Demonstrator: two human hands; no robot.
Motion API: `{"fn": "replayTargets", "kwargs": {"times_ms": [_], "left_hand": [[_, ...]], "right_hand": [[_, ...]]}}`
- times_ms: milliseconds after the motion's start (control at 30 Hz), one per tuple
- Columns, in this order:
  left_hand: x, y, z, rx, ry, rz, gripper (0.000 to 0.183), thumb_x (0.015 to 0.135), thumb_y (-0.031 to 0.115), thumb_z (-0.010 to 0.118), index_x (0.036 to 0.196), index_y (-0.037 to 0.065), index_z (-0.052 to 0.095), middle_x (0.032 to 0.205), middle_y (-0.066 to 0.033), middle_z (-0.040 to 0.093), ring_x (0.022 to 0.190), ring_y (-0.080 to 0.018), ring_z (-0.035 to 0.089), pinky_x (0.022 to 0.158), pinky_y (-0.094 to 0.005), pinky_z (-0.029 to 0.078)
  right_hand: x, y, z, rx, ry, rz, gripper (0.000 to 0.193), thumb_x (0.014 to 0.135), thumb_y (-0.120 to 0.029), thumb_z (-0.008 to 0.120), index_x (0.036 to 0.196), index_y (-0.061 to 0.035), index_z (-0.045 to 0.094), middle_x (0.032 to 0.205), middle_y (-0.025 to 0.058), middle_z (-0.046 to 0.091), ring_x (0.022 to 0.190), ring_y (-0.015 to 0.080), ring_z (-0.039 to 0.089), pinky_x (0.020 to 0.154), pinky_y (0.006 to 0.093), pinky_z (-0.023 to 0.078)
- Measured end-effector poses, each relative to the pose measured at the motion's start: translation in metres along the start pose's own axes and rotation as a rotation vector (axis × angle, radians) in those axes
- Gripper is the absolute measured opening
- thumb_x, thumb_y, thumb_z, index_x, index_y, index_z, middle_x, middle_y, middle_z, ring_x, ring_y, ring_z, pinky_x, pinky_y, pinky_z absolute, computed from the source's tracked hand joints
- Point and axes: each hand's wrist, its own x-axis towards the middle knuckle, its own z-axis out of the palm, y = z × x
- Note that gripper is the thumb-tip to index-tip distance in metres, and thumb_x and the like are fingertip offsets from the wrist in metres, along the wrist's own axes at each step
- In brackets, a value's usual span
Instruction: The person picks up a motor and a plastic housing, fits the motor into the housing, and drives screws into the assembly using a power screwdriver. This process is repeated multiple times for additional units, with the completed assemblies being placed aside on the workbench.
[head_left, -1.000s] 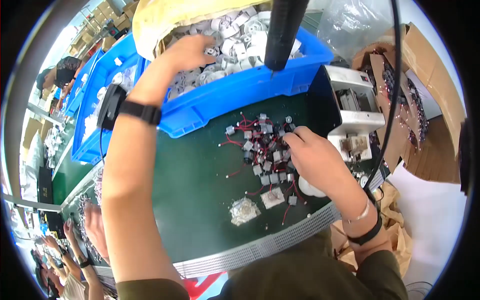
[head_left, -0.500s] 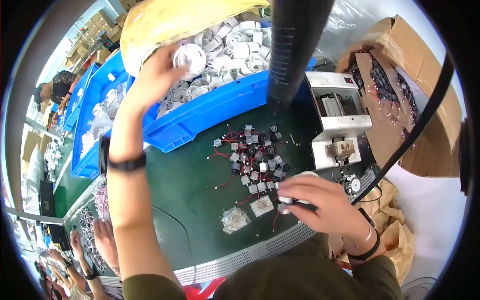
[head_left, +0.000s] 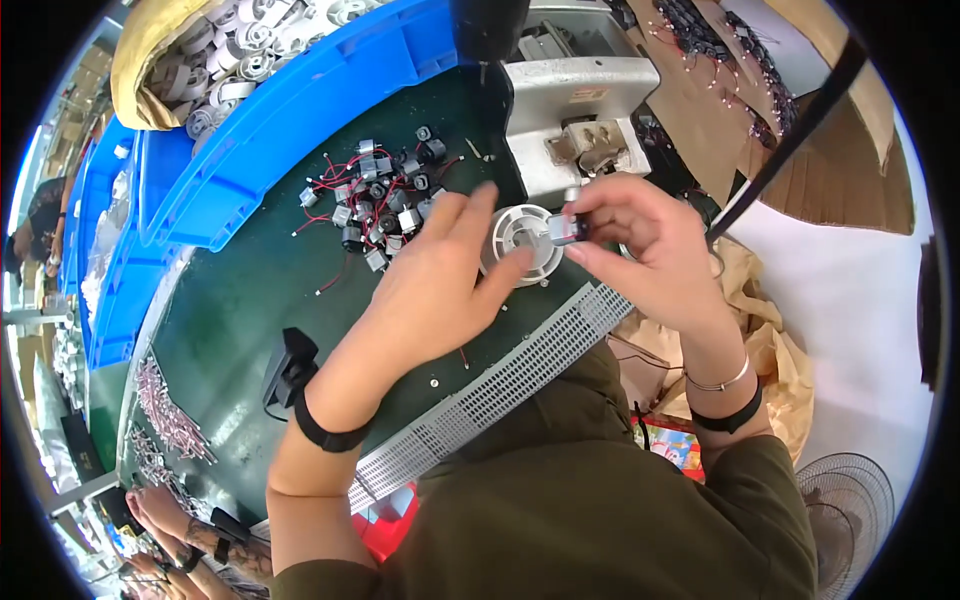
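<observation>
My left hand [head_left: 440, 265] is at a round white plastic housing [head_left: 547, 262] with a ringed rim, its thumb lying over the edge and its blurred fingers on the far left side. Just to the right, my right hand [head_left: 650, 245] pinches a small motor [head_left: 564, 230], grey and dark with a light end, close against the housing. A pile of small motors [head_left: 378, 190] with red wires lies on the green table beyond my left hand. Part of the pile is hidden behind that hand.
A blue bin [head_left: 300, 110] of white plastic parts [head_left: 235, 90] borders the table's far left. A grey metal bench machine [head_left: 575, 95] stands ahead, beside a dark post. Open cardboard [head_left: 830, 190] holds wired parts at right. A perforated metal strip [head_left: 500, 380] edges the table nearest me.
My left hand has come from the bin down to the table's near middle with a white housing. My right hand now shows the motor beside it. The view has shifted right and downward.
</observation>
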Motion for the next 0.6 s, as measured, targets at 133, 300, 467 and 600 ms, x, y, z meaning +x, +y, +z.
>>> {"fn": "replayTargets", "kwargs": {"times_ms": [133,300,467,600], "left_hand": [[0.000,-0.012,0.019,0.244,0.298,0.447,0.069,0.069,0.024,0.077,0.124,-0.004,0.047,0.114,-0.0186,0.054,0.099,-0.0345,0.055,0.086,-0.0415,0.046],[0.007,-0.036,0.018,0.068,0.179,0.406,0.072,0.063,0.026,0.081,0.124,0.003,0.050,0.113,-0.0164,0.055,0.102,-0.0340,0.054,0.087,-0.0409,0.044],[0.005,-0.028,0.026,0.092,0.403,0.429,0.079,0.059,0.029,0.083,0.124,0.003,0.048,0.112,-0.0159,0.056,0.104,-0.0358,0.053,0.093,-0.0422,0.041],[0.001,-0.040,0.016,-0.017,0.168,0.453,0.074,0.063,0.021,0.079,0.126,0.002,0.045,0.122,-0.0204,0.049,0.112,-0.0397,0.049,0.096,-0.0452,0.040]], "right_hand": [[0.011,0.004,-0.003,-0.165,-0.095,-0.005,0.028,0.078,0.009,0.064,0.106,0.0044,0.058,0.107,0.0087,0.054,0.091,0.0124,0.059,0.079,0.0246,0.050],[0.026,-0.001,-0.008,-0.500,-0.186,-0.156,0.028,0.076,0.007,0.065,0.103,0.0029,0.060,0.103,0.0087,0.056,0.082,0.0117,0.057,0.072,0.0247,0.050],[0.027,0.000,-0.011,-0.436,-0.119,-0.199,0.028,0.075,0.007,0.066,0.102,0.0027,0.061,0.100,0.0082,0.058,0.079,0.0120,0.055,0.070,0.0250,0.047],[0.021,-0.001,-0.007,-0.450,-0.107,-0.184,0.028,0.073,0.005,0.069,0.100,0.0020,0.061,0.095,0.0064,0.059,0.078,0.0113,0.055,0.070,0.0240,0.046]]}}
